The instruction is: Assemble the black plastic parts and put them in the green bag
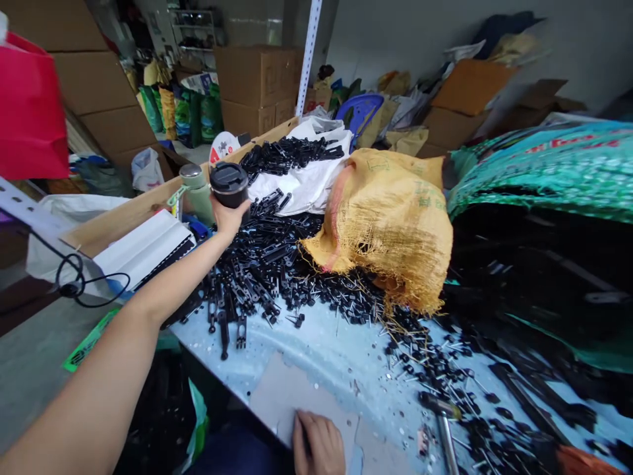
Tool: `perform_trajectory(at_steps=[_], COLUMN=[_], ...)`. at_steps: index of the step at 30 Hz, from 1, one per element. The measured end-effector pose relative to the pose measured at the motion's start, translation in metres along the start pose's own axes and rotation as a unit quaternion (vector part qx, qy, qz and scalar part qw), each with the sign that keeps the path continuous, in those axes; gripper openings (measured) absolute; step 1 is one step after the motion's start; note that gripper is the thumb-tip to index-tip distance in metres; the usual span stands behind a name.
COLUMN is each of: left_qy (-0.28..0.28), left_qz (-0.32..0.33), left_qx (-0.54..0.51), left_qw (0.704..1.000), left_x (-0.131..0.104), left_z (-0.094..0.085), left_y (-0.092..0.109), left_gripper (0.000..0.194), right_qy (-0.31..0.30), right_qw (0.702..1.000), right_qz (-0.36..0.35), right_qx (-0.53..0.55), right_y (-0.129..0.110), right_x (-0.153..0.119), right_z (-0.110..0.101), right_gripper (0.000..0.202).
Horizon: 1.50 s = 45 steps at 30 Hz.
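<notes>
My left hand (228, 216) is stretched out to the back left, its fingers wrapped round a black lidded cup (229, 183). Beside the cup stands a pale green bottle (196, 194). Near the table's front edge, my right hand (319, 443) rests on a grey sheet (281, 389) with its fingers bent and close together; whether anything is under them is hidden. Black plastic parts (247, 270) lie heaped between the cup and a yellow woven sack (395, 224). Black-headed screws (346, 297) are scattered in front of the sack.
A hammer (448, 439) lies at the front right, near more screws. A green woven sack (544, 171) with black parts fills the right side. White paper (143, 247) and a coiled black cable (72, 287) are at left. Cardboard boxes (257, 76) stand behind.
</notes>
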<state>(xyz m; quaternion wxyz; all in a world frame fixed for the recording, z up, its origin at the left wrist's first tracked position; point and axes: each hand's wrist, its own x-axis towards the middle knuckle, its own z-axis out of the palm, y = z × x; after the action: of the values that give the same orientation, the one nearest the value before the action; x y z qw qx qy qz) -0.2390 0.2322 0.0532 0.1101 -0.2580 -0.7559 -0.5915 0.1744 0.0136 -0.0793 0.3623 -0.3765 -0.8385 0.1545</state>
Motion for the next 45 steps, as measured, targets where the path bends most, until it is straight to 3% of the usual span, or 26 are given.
perform_trajectory(at_steps=[3,6,9,11,15,19,25,28,32,35,40,43,45], left_qy=[-0.085,-0.19,-0.281,-0.31,-0.297,-0.267,-0.28,-0.341,-0.432,-0.492,-0.565,-0.549,-0.53], left_qz=[0.024,0.019,0.024,0.028,0.001,-0.01,-0.016,-0.012,0.007,0.015,-0.014,-0.003,0.021], left_qx=[-0.063,-0.127,-0.146,-0.146,-0.117,-0.105,-0.123,-0.158,-0.207,-0.258,-0.339,-0.364,-0.365], left_qw=[0.994,0.973,0.948,0.939,0.948,0.958,0.952,0.927,0.878,0.832,0.752,0.752,0.765], left_x=[-0.055,-0.12,-0.182,-0.215,-0.256,-0.268,-0.268,-0.263,-0.251,-0.242,-0.237,-0.236,-0.234], left_z=[-0.057,-0.117,-0.167,-0.191,-0.214,-0.223,-0.236,-0.246,-0.26,-0.268,-0.276,-0.279,-0.281], left_y=[0.017,0.03,0.041,0.047,0.051,0.047,0.037,0.033,0.03,0.031,0.035,0.038,0.042], left_gripper=[0.075,0.072,0.071,0.074,0.073,0.067,0.076,0.074,0.076,0.082,0.087,0.094,0.099], right_qy=[-0.042,-0.033,-0.043,-0.116,-0.292,-0.345,-0.337,-0.361,-0.437,-0.474,-0.494,-0.446,-0.367], right_qw=[0.996,0.996,0.997,0.992,0.926,0.895,0.913,0.904,0.85,0.816,0.797,0.812,0.831], right_qz=[0.043,0.0,-0.038,-0.034,-0.026,-0.048,-0.116,-0.195,-0.292,-0.323,-0.275,-0.186,-0.111], right_qx=[0.059,0.085,0.043,-0.047,-0.239,-0.278,-0.199,-0.123,-0.011,0.065,0.213,0.328,0.403], right_y=[-0.016,-0.044,-0.086,-0.119,-0.17,-0.182,-0.179,-0.175,-0.172,-0.176,-0.176,-0.164,-0.153], right_x=[0.027,0.081,0.145,0.181,0.217,0.216,0.205,0.207,0.215,0.219,0.222,0.216,0.208], right_z=[-0.017,-0.046,-0.079,-0.095,-0.103,-0.092,-0.095,-0.102,-0.115,-0.126,-0.141,-0.138,-0.129], right_gripper=[0.017,0.013,0.03,0.056,0.075,0.075,0.066,0.066,0.071,0.069,0.073,0.084,0.097])
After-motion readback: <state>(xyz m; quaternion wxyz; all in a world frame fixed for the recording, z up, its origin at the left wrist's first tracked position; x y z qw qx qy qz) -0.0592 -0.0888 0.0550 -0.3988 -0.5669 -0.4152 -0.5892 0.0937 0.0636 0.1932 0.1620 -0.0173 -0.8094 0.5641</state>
